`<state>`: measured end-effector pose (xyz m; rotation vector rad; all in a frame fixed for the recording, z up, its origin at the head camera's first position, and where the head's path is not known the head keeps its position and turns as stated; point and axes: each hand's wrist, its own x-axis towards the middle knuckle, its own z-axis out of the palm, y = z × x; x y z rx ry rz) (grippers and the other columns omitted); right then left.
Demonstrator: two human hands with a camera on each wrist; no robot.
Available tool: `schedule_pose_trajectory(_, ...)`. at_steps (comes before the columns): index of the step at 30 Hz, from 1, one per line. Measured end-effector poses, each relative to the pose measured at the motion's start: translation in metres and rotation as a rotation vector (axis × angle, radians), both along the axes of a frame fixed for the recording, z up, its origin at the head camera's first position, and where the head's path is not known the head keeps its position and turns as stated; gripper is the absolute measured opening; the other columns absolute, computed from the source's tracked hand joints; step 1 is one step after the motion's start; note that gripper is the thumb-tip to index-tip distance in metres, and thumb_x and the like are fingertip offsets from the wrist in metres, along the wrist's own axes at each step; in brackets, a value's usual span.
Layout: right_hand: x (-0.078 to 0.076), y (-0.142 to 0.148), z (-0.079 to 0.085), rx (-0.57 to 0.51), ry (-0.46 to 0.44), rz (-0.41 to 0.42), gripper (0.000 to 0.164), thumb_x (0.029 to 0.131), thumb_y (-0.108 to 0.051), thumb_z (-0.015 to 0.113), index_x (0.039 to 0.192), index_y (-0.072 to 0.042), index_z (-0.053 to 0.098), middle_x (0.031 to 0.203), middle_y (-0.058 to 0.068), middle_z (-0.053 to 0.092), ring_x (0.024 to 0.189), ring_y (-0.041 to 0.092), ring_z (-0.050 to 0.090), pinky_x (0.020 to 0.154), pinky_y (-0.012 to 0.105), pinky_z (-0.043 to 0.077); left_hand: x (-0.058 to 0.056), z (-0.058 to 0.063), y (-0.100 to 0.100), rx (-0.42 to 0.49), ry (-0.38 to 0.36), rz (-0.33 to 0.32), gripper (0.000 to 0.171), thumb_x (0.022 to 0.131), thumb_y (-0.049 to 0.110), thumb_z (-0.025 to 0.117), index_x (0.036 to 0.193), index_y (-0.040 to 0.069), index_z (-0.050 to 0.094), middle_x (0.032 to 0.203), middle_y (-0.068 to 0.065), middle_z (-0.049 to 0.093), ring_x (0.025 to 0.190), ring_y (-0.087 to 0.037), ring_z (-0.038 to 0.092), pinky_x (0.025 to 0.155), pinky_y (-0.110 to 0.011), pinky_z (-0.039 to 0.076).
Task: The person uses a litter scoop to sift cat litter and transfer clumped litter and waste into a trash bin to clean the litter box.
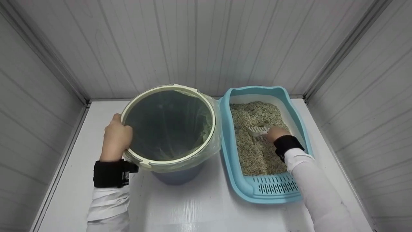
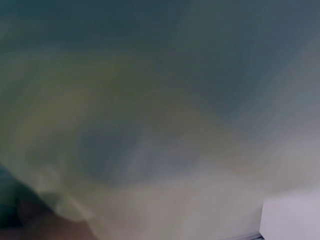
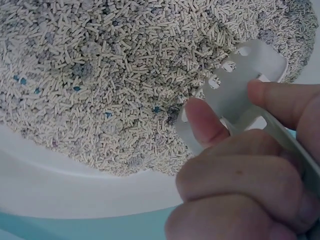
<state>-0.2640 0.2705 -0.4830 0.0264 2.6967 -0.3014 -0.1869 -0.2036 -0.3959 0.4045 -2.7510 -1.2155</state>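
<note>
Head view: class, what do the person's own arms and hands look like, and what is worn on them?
The left hand and right hand are bare. The sleeves are long and white, the left one creased. Each wrist wears a wide black band; a small dark block juts from the left one.

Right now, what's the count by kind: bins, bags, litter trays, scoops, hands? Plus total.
Bin: 1
Bag: 1
Litter tray: 1
Scoop: 1
Hands: 2 (left hand, right hand)
Total: 6
</note>
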Motion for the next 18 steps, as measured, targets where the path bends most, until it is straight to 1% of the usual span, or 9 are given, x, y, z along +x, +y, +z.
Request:
schedule_pose_trajectory(2, -0.002, -0.001, -0.004, -0.038, 0.010, -0.011, 0.046, 0.092, -0.025, 0.044, 0.136, -0.013, 0.038, 0.046, -0.003, 0.039, 0.038, 0.008, 0.025, 0.041, 0.023, 0.027, 0.001, 0.000, -0.001, -0.006, -0.001, -0.001, 0.053, 0.078, -0.002, 0.028, 0.131, -0.009, 0.031, 0.108, -0.039, 0.048, 0.080, -0.048, 0.059, 0.050, -0.043, 0.051)
schedule_pose_trajectory(4, -0.004, -0.002, -0.008, -0.069, 0.020, -0.029, 0.049, 0.092, -0.023, 0.043, 0.139, -0.018, 0.031, 0.042, -0.005, 0.033, 0.036, 0.007, 0.022, 0.039, 0.022, 0.025, 0.002, 0.000, -0.001, -0.010, 0.000, -0.002, 0.054, 0.078, -0.002, 0.028, 0.131, -0.009, 0.030, 0.109, -0.039, 0.048, 0.079, -0.049, 0.059, 0.050, -0.044, 0.051)
schedule_pose_trajectory(8, -0.008, -0.005, -0.018, -0.116, 0.069, -0.088, 0.049, 0.091, -0.022, 0.045, 0.139, -0.019, 0.032, 0.041, -0.005, 0.032, 0.036, 0.008, 0.024, 0.038, 0.023, 0.026, 0.003, 0.002, -0.002, -0.021, -0.004, 0.003, 0.055, 0.078, -0.001, 0.028, 0.132, -0.009, 0.029, 0.110, -0.039, 0.047, 0.080, -0.049, 0.059, 0.051, -0.045, 0.051)
schedule_pose_trajectory(11, -0.011, -0.008, -0.028, -0.115, 0.119, -0.121, 0.050, 0.092, -0.024, 0.045, 0.139, -0.016, 0.031, 0.045, 0.002, 0.041, 0.037, 0.010, 0.026, 0.039, 0.025, 0.026, 0.002, 0.002, -0.002, -0.023, -0.007, 0.010, 0.054, 0.079, -0.001, 0.028, 0.132, -0.008, 0.030, 0.110, -0.038, 0.048, 0.082, -0.048, 0.059, 0.053, -0.046, 0.051)
schedule_pose_trajectory(13, -0.013, -0.008, -0.035, -0.116, 0.138, -0.143, 0.052, 0.092, -0.025, 0.045, 0.139, -0.012, 0.030, 0.055, 0.009, 0.051, 0.039, 0.012, 0.029, 0.041, 0.026, 0.028, 0.002, 0.002, -0.002, -0.019, -0.007, 0.011, 0.053, 0.079, -0.001, 0.029, 0.131, -0.008, 0.031, 0.110, -0.038, 0.048, 0.082, -0.048, 0.059, 0.053, -0.046, 0.051)
schedule_pose_trajectory(14, -0.015, -0.008, -0.039, -0.112, 0.148, -0.155, 0.052, 0.092, -0.026, 0.045, 0.139, -0.010, 0.030, 0.063, 0.013, 0.056, 0.041, 0.012, 0.031, 0.043, 0.027, 0.029, 0.001, 0.002, -0.002, -0.021, -0.010, 0.011, 0.052, 0.079, 0.000, 0.029, 0.131, -0.008, 0.031, 0.110, -0.038, 0.049, 0.082, -0.047, 0.059, 0.054, -0.046, 0.051)
schedule_pose_trajectory(15, -0.016, -0.008, -0.042, -0.114, 0.150, -0.168, 0.053, 0.092, -0.026, 0.044, 0.140, -0.009, 0.029, 0.070, 0.016, 0.058, 0.042, 0.013, 0.031, 0.044, 0.028, 0.029, 0.001, 0.002, -0.001, -0.022, -0.013, 0.010, 0.052, 0.079, 0.000, 0.029, 0.131, -0.008, 0.032, 0.109, -0.038, 0.049, 0.082, -0.047, 0.059, 0.054, -0.046, 0.051)
schedule_pose_trajectory(16, -0.017, -0.007, -0.045, -0.119, 0.153, -0.178, 0.051, 0.092, -0.026, 0.044, 0.138, -0.008, 0.032, 0.074, 0.018, 0.059, 0.044, 0.013, 0.032, 0.045, 0.028, 0.029, 0.001, 0.002, -0.001, -0.025, -0.017, 0.010, 0.052, 0.079, 0.000, 0.029, 0.130, -0.007, 0.032, 0.109, -0.037, 0.049, 0.082, -0.047, 0.059, 0.055, -0.046, 0.052)
schedule_pose_trajectory(18, -0.019, -0.006, -0.049, -0.132, 0.160, -0.185, 0.050, 0.092, -0.024, 0.044, 0.137, -0.005, 0.033, 0.074, 0.018, 0.058, 0.044, 0.015, 0.032, 0.046, 0.030, 0.030, 0.000, 0.002, -0.001, -0.031, -0.026, 0.011, 0.052, 0.079, 0.001, 0.029, 0.130, -0.007, 0.032, 0.109, -0.036, 0.050, 0.083, -0.047, 0.059, 0.056, -0.046, 0.052)
